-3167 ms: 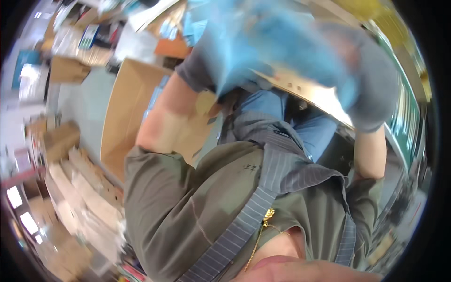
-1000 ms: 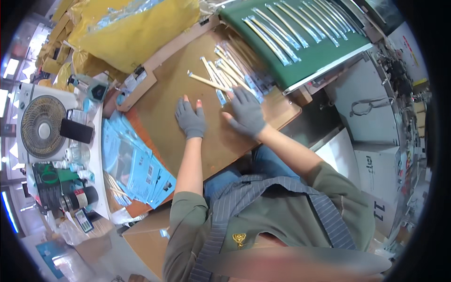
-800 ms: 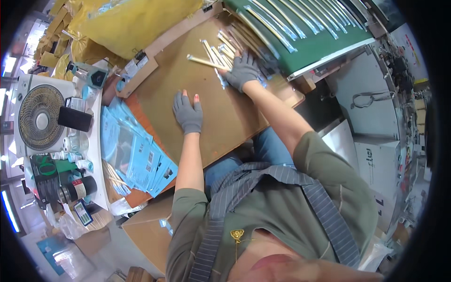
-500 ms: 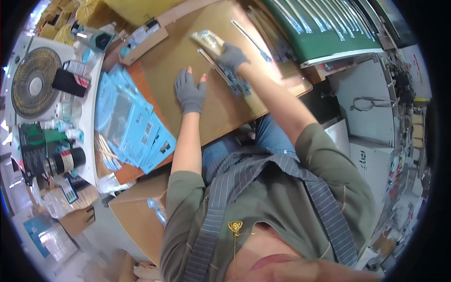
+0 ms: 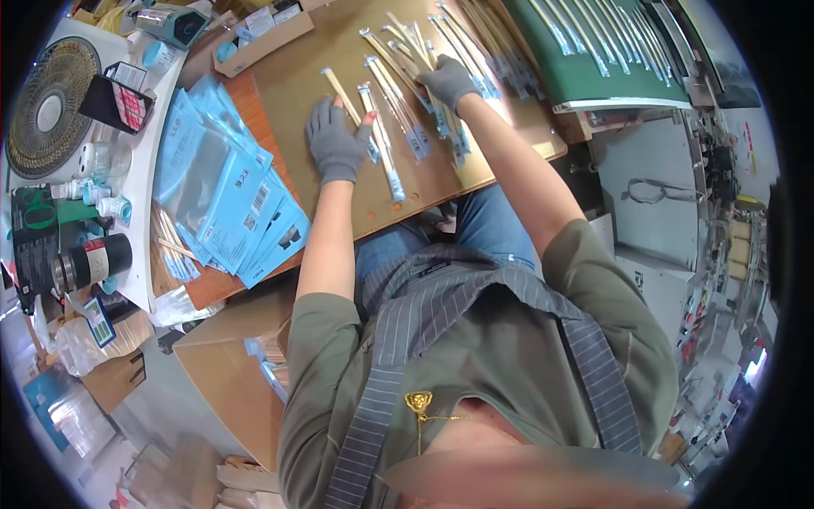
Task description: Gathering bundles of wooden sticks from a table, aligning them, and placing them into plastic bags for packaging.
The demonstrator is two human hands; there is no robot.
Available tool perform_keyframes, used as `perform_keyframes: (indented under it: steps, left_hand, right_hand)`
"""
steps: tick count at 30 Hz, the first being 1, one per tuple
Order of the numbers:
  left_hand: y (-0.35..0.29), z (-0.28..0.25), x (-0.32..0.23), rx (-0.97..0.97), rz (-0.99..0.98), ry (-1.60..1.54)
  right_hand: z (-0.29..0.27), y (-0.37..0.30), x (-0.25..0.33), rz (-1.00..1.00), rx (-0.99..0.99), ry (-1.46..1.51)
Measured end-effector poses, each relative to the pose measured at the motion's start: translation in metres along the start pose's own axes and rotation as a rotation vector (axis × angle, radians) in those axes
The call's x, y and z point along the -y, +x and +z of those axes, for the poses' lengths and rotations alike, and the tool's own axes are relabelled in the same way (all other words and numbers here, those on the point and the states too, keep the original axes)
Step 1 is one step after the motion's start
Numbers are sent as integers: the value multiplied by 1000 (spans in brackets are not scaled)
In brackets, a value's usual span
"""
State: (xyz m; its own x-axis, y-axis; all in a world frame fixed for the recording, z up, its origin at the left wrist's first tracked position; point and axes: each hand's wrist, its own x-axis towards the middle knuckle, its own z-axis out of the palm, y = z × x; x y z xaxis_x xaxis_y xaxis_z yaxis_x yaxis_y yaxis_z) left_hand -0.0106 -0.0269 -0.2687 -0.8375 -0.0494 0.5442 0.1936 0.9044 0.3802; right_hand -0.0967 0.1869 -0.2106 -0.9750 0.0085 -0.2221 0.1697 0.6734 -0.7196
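Several long thin pale sticks in clear wrappers with blue ends (image 5: 386,157) lie spread over the brown board (image 5: 292,64). My left hand (image 5: 335,142), in a grey glove with bare thumb and index tips, rests at the board's left part, fingers apart. Its thumb is beside the leftmost wrapped sticks. Further right, my right hand (image 5: 448,82), gloved likewise, is closed around part of a bunch of wrapped sticks (image 5: 414,41). Its fingertips are partly hidden among them. More wrapped sticks (image 5: 465,42) lie just beyond that hand.
Blue flat packages (image 5: 242,208) are piled left of the board. A green surface (image 5: 564,81) at the far right carries a row of wrapped sticks. A fan (image 5: 49,114), a phone (image 5: 117,103) and a black flask (image 5: 91,263) occupy the white table. An open carton (image 5: 225,356) stands below left.
The bunch in my right hand has come down onto the board, and several wrapped sticks now lie spread between my hands. My left hand stays flat at the left.
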Motion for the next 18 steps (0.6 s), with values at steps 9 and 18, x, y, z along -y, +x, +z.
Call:
perform_keyframes:
  steps: [9,18]
  left_hand:
    - [-1,2,-2,-1,2,-12]
    - [4,2,4,-85,-135,26]
  right_hand:
    - [20,-3,-4,90,38,453]
    - [49,-23,16,53,114,510]
